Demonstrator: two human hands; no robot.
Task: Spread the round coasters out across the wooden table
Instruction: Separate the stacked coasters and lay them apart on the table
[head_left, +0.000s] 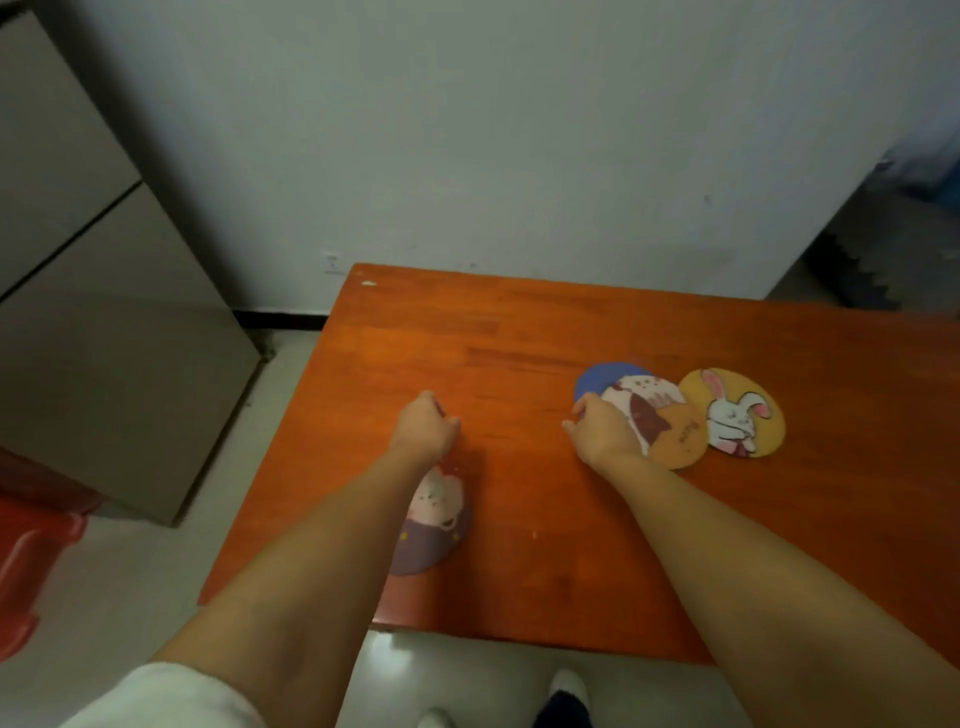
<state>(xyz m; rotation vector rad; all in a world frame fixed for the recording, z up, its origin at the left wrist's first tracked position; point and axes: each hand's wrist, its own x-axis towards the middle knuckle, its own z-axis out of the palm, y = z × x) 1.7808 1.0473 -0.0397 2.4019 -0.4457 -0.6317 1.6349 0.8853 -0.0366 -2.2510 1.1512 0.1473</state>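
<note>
Several round coasters lie on the orange-brown wooden table (519, 332). A purple coaster (439, 519) with a pale animal sits near the front left, partly under my left forearm. At centre right, a blue coaster (605, 378), a white-and-brown coaster (652, 410) and an orange coaster (680, 441) overlap, and a yellow rabbit coaster (737, 413) touches them on the right. My left hand (426, 431) rests on bare wood beyond the purple coaster, fingers curled with nothing seen in them. My right hand (605, 428) lies on the overlapping coasters, fingertips at their left edge; its grip is hidden.
The table's far edge stands close to a white wall (519, 130). A grey cabinet (104, 312) is on the left and a red plastic object (31, 551) sits on the floor at lower left. My feet show below the table's front edge.
</note>
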